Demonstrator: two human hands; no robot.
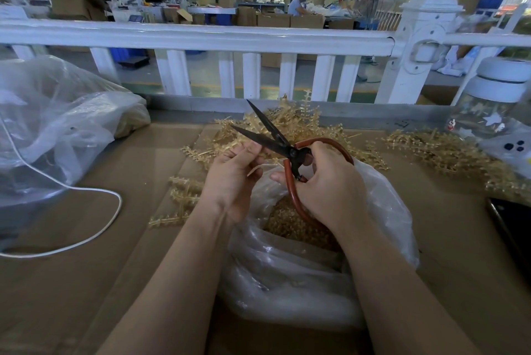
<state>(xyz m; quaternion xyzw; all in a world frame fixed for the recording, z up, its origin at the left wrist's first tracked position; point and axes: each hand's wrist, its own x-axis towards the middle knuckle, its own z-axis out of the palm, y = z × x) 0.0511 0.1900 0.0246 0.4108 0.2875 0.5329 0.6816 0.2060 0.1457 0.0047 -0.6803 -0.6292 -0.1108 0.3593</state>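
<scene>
Much of the red handle loops of the scissors (pixel 293 152) is hidden inside the right hand (pixel 330 185), whose grip is closed round them. The left hand (pixel 232 179), its grip curled, pinches a pale sliver (pixel 256 168) just under the lower blade; what the sliver is cannot be made out. The scissors are held above the desk (pixel 86 268), over the mouth of a clear plastic bag (pixel 287 282). Their dark blades stand apart and their long axis runs diagonally, tips pointing up and left, away from the person and toward a white railing (pixel 201 35). The bag holds small golden plastic bits (pixel 287 225). A heap of golden sprues (pixel 293 121) lies behind the hands. At left sits a larger bag (pixel 57 124), its contents blurred, with a white cord (pixel 112 211) beside it. At right are a white-lidded jar (pixel 494 104) and a black phone (pixel 514 228), both cut off by the frame's edge.
</scene>
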